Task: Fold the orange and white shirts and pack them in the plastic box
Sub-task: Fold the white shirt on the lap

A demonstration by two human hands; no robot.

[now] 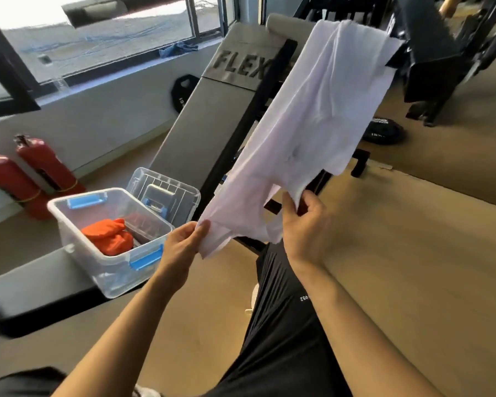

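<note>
Fingers of left hand [181, 247] and right hand [304, 227] each pinch the white shirt [307, 133] hem.

The plastic box [79, 255] sits on the bench pad [38, 282] at left, folded shirt [106, 236] inside. Its lid [166, 193] stands just behind, seemingly against the incline bench [201, 118], over whose top the draped shirt [312, 124] hangs.

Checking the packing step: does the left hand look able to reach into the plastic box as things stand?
Probably yes. The plastic box stands open beside the left hand, lid off, orange shirt inside; nothing lies between. That hand pinches the white shirt, though.
</note>
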